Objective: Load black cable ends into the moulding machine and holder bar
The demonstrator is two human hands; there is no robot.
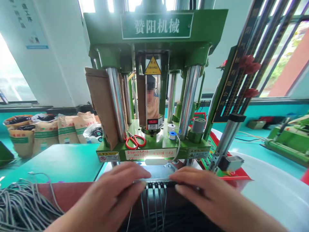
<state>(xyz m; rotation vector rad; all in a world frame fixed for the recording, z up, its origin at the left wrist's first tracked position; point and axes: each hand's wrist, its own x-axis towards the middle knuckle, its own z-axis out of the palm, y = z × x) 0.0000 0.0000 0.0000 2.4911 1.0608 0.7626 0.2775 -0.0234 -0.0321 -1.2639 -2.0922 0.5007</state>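
"How were the hands set?"

"Left hand [120,183] and right hand [196,182] each pinched an end of a narrow dark strip [156,185], thin grey wires [154,199] hanging from it."

"Where was it?"

"By the flat silvery metal plate [156,172], low in the big green metal press [212,29]. Best, I thought, to hold both ends level, wires uncrossed, fingertips wary of the opening."

Thin grey cables [154,199] hang side by side from a dark horizontal strip [171,184].

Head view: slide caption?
Left hand and right hand flank cables at a green press bearing red scissors.
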